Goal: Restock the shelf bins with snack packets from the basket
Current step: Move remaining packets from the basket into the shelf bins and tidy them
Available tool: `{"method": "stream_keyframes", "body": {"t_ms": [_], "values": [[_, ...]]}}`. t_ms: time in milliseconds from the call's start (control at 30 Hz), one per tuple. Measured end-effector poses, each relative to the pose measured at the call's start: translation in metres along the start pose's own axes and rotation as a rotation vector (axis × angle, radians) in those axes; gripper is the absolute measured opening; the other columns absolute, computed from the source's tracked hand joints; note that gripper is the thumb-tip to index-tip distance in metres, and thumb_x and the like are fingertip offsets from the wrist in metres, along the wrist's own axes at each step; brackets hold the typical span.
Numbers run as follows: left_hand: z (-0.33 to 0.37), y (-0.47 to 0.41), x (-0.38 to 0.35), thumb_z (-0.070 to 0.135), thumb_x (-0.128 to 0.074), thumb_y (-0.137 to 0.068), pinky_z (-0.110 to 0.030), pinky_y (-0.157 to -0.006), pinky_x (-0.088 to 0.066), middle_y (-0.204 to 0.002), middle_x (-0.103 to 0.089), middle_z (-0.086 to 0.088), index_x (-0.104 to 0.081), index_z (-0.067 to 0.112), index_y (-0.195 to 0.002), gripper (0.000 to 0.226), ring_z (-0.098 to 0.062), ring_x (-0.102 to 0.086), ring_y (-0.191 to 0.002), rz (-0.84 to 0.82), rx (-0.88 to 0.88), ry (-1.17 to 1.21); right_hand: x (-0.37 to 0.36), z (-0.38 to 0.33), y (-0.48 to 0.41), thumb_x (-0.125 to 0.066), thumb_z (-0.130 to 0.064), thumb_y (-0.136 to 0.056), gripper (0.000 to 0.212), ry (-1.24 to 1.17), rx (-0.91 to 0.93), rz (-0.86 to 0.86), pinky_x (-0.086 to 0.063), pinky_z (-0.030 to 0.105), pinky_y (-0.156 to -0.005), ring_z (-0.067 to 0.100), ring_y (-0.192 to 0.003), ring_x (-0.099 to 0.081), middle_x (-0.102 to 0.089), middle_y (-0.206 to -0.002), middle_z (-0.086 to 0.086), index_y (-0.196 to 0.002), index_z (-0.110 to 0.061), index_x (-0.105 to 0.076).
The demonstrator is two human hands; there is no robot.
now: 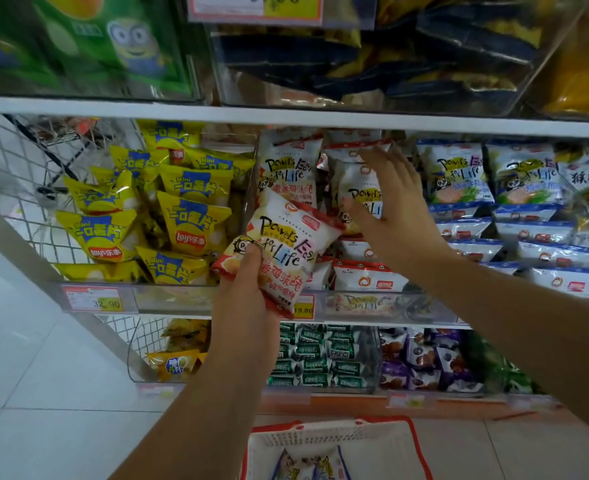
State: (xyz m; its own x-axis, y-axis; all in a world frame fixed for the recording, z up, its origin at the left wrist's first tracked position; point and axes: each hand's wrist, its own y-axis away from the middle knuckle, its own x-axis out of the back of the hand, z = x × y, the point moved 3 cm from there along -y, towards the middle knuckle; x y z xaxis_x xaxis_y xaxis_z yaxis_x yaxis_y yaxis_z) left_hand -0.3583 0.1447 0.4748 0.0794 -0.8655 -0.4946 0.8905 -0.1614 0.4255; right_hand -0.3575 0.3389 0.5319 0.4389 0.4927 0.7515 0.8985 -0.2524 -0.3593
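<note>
Shelf bin point(372, 301) behind, packet point(287, 237) in left hand point(246, 299), possibly touching bin

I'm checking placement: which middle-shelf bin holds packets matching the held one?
The centre bin, where the right hand reaches: its red-trimmed packets match the packet in the left hand. Neighbouring bins hold yellow Lay's packets and blue-trimmed packets.

Glossy foil-plastic snack packets point(287, 251); clear plastic bins point(372, 303); white wire-mesh side panel point(16, 161); perforated plastic basket point(320, 434).
</note>
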Motion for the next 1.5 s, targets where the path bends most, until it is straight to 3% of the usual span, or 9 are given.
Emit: {"method": "stream_keyframes", "body": {"t_ms": [200,400,667,933,1033,1133,1267,1367,1500], "values": [[0.019,0.011,0.006,0.058,-0.067,-0.066,-0.047,-0.091,-0.055,-0.106,-0.074,0.008,-0.061,0.030,-0.117,0.058,-0.014,-0.072,-0.098,-0.274,-0.190,-0.641,0.007,-0.045,0.023,-0.078,-0.058,-0.064,0.107,-0.151,-0.083,-0.623,-0.045,0.030,-0.103,0.008,-0.129,-0.045,-0.037,-0.152,-0.012,-0.152,-0.039,-0.020],[0.006,0.018,0.005,0.057,-0.054,-0.076,-0.047,-0.092,-0.053,-0.103,-0.076,0.004,-0.062,0.028,-0.114,0.048,-0.017,-0.072,-0.096,-0.204,-0.092,-0.273,-0.007,-0.022,0.048,-0.081,-0.056,-0.047,0.084,-0.549,-0.508,-0.531,-0.053,0.019,-0.072,0.004,-0.090,-0.065,-0.063,-0.115,-0.009,-0.120,-0.033,-0.046],[-0.012,0.001,-0.026,0.054,-0.038,-0.098,-0.039,-0.085,-0.058,-0.129,-0.064,-0.006,-0.049,0.024,-0.137,0.050,-0.024,-0.066,-0.111,-0.074,0.079,0.157,-0.038,-0.032,0.048,-0.084,-0.021,-0.065,0.058,-1.122,-0.702,-0.208,-0.059,0.044,-0.083,0.024,-0.094,-0.073,-0.075,-0.105,0.007,-0.117,-0.011,-0.062],[0.033,-0.012,-0.002,0.027,-0.046,-0.096,-0.047,-0.098,-0.048,-0.132,-0.050,0.008,-0.045,0.028,-0.138,0.042,-0.016,-0.052,-0.120,-0.020,-0.686,-0.795,-0.035,-0.026,-0.058,-0.084,-0.015,-0.073,0.033,-0.694,-0.380,-0.105,-0.054,0.036,-0.094,0.013,-0.096,-0.068,-0.069,-0.098,-0.006,-0.093,-0.021,-0.059],[0.035,-0.028,-0.003,0.037,-0.039,-0.089,-0.053,-0.105,-0.039,-0.142,-0.044,0.002,-0.053,0.029,-0.129,0.044,-0.021,-0.042,-0.131,-0.069,-0.907,-1.416,-0.049,-0.025,-0.073,-0.084,-0.023,-0.075,0.052,-0.438,-0.306,-0.203,-0.047,0.022,-0.092,0.008,-0.103,-0.057,-0.059,-0.109,-0.009,-0.118,-0.017,-0.054],[0.023,-0.037,-0.008,0.045,-0.041,-0.097,-0.063,-0.115,-0.014,-0.161,-0.018,-0.002,-0.034,0.034,-0.145,0.050,-0.026,-0.014,-0.149,-0.087,-0.858,-1.824,-0.070,-0.013,-0.072,-0.083,-0.033,-0.075,0.062,-0.288,-0.281,-0.336,-0.050,0.030,-0.096,0.014,-0.110,-0.060,-0.063,-0.120,-0.005,-0.127,-0.015,-0.055],[0.014,-0.047,-0.014,0.060,-0.023,-0.098,-0.066,-0.114,0.003,-0.164,0.013,0.001,-0.007,0.039,-0.153,0.061,-0.023,0.010,-0.151,-0.159,-0.745,-2.011,-0.061,-0.009,-0.066,-0.080,-0.040,-0.075,0.088,-0.074,-0.239,-0.084,-0.044,0.040,-0.105,0.027,-0.131,-0.044,-0.046,-0.141,0.009,-0.146,-0.014,-0.034],[0.014,-0.049,-0.017,0.064,-0.017,-0.096,-0.070,-0.111,0.008,-0.164,0.014,0.001,-0.005,0.042,-0.153,0.063,-0.022,0.011,-0.151,-0.176,-0.698,-2.052,-0.054,-0.022,-0.048,-0.069,-0.026,-0.087,0.076,0.092,0.036,0.007,-0.035,0.047,-0.114,0.033,-0.144,-0.025,-0.024,-0.157,0.011,-0.151,-0.022,-0.030],[0.011,-0.048,-0.015,0.067,-0.015,-0.094,-0.071,-0.109,0.007,-0.163,0.011,-0.002,-0.010,0.041,-0.153,0.065,-0.023,0.007,-0.151,-0.163,-0.709,-2.114,-0.074,-0.012,-0.042,-0.053,-0.024,-0.097,0.054,0.334,0.267,-0.276,-0.023,0.055,-0.118,0.036,-0.150,-0.006,-0.010,-0.164,0.009,-0.149,-0.027,-0.037]]}}
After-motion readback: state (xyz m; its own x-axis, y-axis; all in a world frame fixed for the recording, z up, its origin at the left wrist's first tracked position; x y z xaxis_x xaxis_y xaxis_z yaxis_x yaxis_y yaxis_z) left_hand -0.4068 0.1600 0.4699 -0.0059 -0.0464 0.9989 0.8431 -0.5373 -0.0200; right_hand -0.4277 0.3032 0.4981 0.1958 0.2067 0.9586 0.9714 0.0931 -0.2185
